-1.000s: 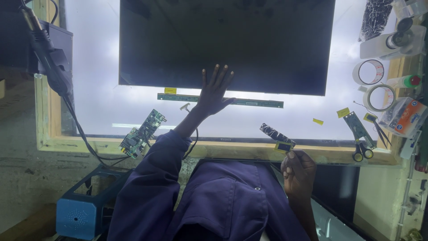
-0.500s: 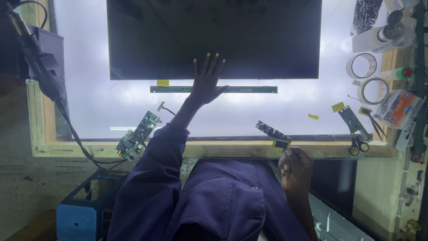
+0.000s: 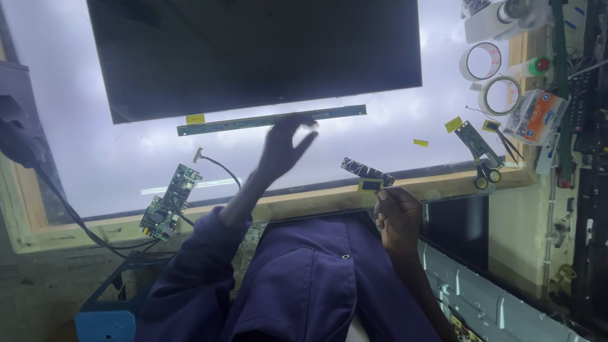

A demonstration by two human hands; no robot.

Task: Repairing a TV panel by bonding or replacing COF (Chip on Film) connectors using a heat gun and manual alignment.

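Green strip board (image 3: pixel 253 121), entry one. Location? (checker)

Lies flat on the lit tabletop (image 3: pixel 392 126), just below the lower edge of the dark panel (image 3: pixel 253 50) and parallel to it. A yellow tag (image 3: pixel 196 118) sits by its end, touching the panel's lower edge. (clerk)

Left hand (image 3: pixel 282 152), state of grip? (checker)

Changed. A second ago it lay flat with the fingers spread at the panel's lower edge. Now the fingers are curled and drawn in, with the thumb held off from them: a half-closed grip, clamped on nothing. The fingertips (image 3: pixel 299 120) meet the strip board below the panel, so the hand now bears on the strip rather than on the panel. Whether they press on it, I cannot tell. (clerk)

Right hand (image 3: pixel 396 218)? (checker)

Well below the panel, at the wooden frame (image 3: pixel 443 180). Its place has hardly changed. The grip is closed, fingertips pinched on a yellow-edged tab (image 3: pixel 370 185) at the end of a dark ribbon (image 3: pixel 361 169) that runs back toward the panel. (clerk)

Loose items? (checker)

Circuit board (image 3: pixel 170 201), below the panel's left corner. Scissors (image 3: pixel 486 172) and tape rolls (image 3: pixel 491 76), off the panel's right side. (clerk)
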